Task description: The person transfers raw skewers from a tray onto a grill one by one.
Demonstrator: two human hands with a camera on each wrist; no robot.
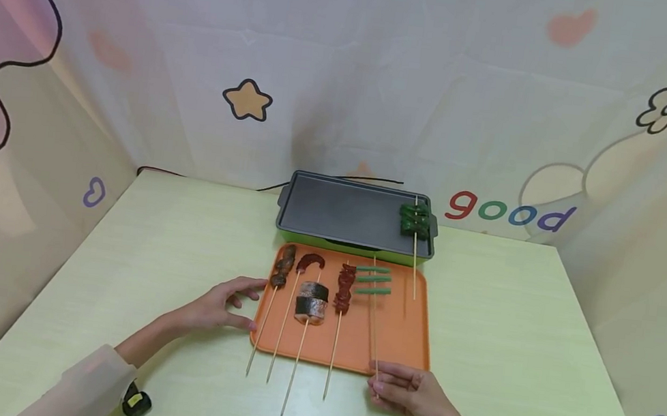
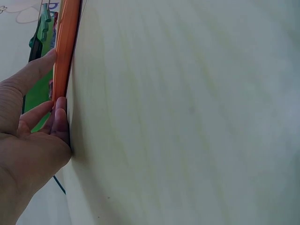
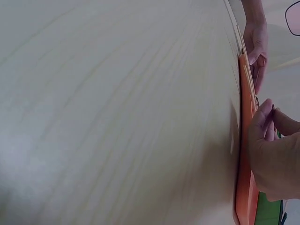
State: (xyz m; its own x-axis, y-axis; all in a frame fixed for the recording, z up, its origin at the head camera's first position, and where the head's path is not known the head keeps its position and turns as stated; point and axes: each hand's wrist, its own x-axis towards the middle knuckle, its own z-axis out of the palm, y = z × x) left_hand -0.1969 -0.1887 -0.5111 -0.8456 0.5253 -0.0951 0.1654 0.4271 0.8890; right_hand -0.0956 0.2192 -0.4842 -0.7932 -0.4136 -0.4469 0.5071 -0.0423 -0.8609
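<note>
An orange tray (image 1: 410,344) holds several skewers of food. My right hand (image 1: 411,397) pinches the bare lower end of a skewer with three green bean-like pieces (image 1: 383,280), just over the tray's front edge. Along the tray's left edge, my left hand (image 1: 217,303) rests its thumb and fingertips, fingers spread. The left wrist view shows those fingers against the tray's orange side (image 2: 68,47). Also on the tray lie a brown-chunk skewer (image 1: 284,266), a curled dark red piece (image 1: 310,261), a black-and-white banded skewer (image 1: 312,302) and a red meat skewer (image 1: 345,288).
Behind the tray stands a grill with a dark flat plate (image 1: 339,210) and green base. A skewer of dark green leafy pieces (image 1: 415,221) lies at its right end, its stick reaching over the tray. A black object (image 1: 135,402) is by the left sleeve.
</note>
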